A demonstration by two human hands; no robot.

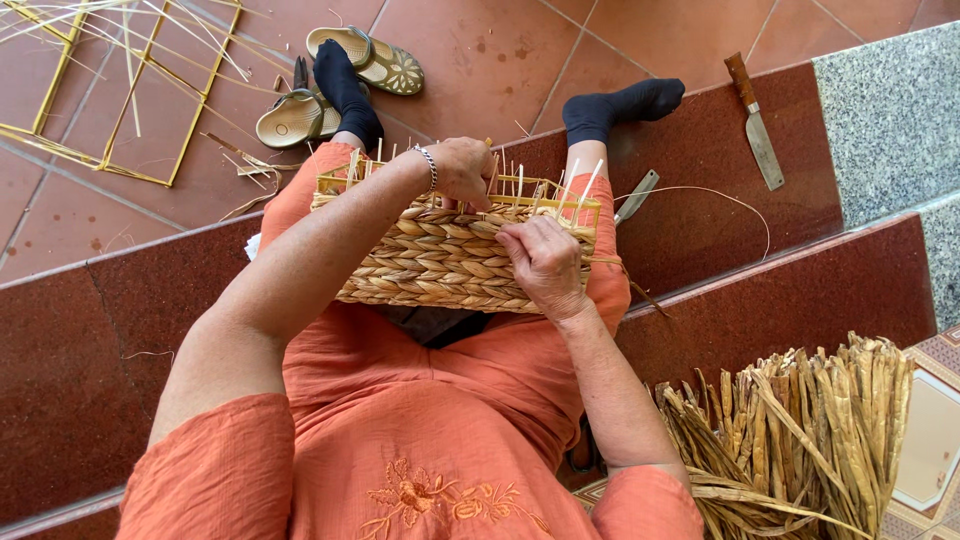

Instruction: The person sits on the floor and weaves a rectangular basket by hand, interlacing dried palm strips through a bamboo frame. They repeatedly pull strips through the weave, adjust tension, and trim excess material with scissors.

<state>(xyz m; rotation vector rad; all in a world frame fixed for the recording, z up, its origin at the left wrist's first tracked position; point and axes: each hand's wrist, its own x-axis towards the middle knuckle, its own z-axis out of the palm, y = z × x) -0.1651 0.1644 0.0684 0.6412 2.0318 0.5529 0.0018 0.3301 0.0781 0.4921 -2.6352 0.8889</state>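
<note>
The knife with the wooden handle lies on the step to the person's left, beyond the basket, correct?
Not quite. In the head view the knife lies on the step to the person's right, beyond the half-woven basket that both hands work on in the lap.

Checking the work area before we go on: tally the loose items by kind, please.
Woven basket: 1
Knives: 2, counting the smaller blade
Sandals: 2
Dried fibre bundle: 1
Stick frame: 1
Total: 7
</note>
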